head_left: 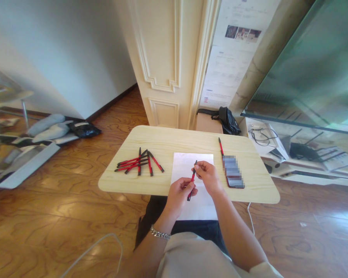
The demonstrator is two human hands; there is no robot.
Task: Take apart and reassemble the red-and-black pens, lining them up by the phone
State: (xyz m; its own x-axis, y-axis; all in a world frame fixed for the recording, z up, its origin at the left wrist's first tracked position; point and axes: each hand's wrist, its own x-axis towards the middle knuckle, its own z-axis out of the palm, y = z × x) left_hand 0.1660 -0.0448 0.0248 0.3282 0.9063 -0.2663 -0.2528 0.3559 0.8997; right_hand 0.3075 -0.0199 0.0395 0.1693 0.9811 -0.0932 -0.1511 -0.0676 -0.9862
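Both my hands hold one red and black pen (192,178) over a white sheet of paper (191,164) on a small light wooden table (168,141). My left hand (179,193) grips the pen's lower end with fingers wrapped round it. Pinching the upper, black end is my right hand (208,175). A pile of several similar red and black pens (139,162) lies on the table to the left. One more pen (220,146) lies alone at the right, beside a phone (233,172).
The table stands on a wooden floor (46,216). A cream pillar (168,61) and a black bag (227,119) are behind it. At the right a low shelf (301,154) carries cables and devices. Clutter and a metal rack (14,139) sit at the left.
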